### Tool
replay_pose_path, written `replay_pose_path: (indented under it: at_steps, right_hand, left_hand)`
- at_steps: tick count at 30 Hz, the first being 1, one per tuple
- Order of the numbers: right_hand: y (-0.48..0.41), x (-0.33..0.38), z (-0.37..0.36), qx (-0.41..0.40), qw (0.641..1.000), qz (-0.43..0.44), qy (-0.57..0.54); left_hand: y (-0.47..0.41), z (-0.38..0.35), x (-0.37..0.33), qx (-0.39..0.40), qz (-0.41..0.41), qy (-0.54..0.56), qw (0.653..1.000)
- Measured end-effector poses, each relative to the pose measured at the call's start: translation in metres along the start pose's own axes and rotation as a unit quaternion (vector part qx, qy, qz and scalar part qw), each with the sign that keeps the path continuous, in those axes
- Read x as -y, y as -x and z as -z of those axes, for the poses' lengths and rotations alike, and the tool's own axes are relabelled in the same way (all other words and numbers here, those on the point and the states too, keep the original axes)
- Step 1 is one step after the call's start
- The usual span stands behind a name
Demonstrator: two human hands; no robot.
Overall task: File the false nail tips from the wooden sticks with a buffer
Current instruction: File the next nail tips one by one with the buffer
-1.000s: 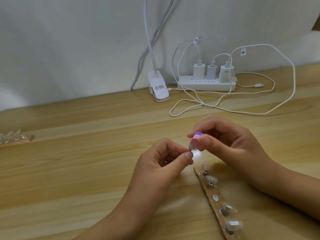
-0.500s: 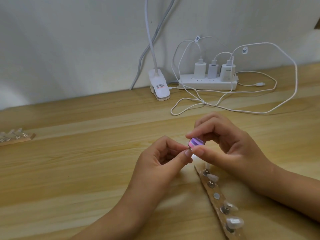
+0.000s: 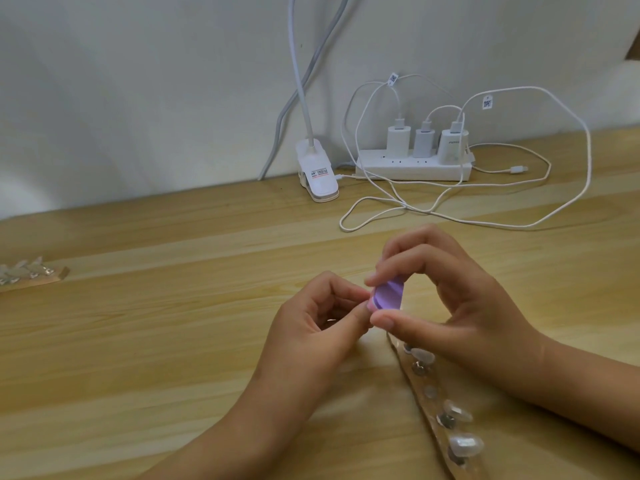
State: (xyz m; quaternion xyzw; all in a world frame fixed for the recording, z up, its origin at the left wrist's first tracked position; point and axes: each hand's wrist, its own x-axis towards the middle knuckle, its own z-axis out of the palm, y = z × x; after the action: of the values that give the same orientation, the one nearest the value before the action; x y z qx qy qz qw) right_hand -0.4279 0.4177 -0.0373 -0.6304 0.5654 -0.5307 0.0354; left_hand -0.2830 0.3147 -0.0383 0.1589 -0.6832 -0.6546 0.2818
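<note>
Right hand pinches the purple buffer — left hand curled beside it, its hold unclear.

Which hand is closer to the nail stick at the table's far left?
Left. The left hand is well right of that stick; the right hand is even farther right, beside the left.

A white power strip lies on the wooden table against the pale wall, with three white chargers plugged in side by side. Their white cables loop over the tabletop (one free plug end lies just right of the strip). Left of the strip sits a white clip lamp base, its neck rising out of view beside a grey cord.
</note>
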Motion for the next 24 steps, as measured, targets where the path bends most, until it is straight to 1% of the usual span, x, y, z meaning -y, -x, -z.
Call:
replay_pose_path:
  at_steps: [3,6,8,11,15,17,19,21,24]
  right_hand:
    - [-0.0031,-0.0003,0.0024,-0.015,0.999,-0.029,-0.003]
    - [-0.0006,0.0020,0.0012,0.001,1.000,0.020,0.020]
    - [-0.0007,0.0008,0.0021,0.006,0.999,0.021,0.026]
    - [-0.0034,-0.0041,0.0055,-0.015,0.999,-0.042,-0.006]
    - [0.0000,-0.0020,0.0026,0.013,0.999,-0.020,-0.045]
    - [-0.0014,-0.0025,0.0031,0.005,0.995,-0.070,-0.072]
    - [-0.0032,-0.0021,0.0041,-0.001,0.982,-0.132,-0.137]
    - [-0.0036,0.0001,0.0049,0.005,0.966,-0.160,-0.205]
    - [-0.0059,0.0008,0.0053,0.010,0.949,-0.205,-0.239]
  left_hand:
    - [-0.0005,0.0017,0.0017,0.002,0.005,-0.013,1.000]
    - [-0.0008,0.0002,0.0005,0.003,-0.004,0.001,1.000]
    - [-0.0009,0.0011,0.0008,0.002,-0.004,0.001,1.000]
    - [-0.0006,0.0035,0.0014,0.005,0.002,-0.010,1.000]
    - [0.0009,0.0010,-0.0006,0.008,-0.001,-0.006,1.000]
    - [0.0007,0.0014,0.0003,0.007,0.002,-0.009,1.000]
    - [0.0007,0.0018,0.0006,0.007,0.003,-0.013,1.000]
    - [0.0009,0.0013,-0.0002,0.009,0.003,-0.014,1.000]
    - [0.0011,0.0012,0.0008,0.008,0.004,-0.020,1.000]
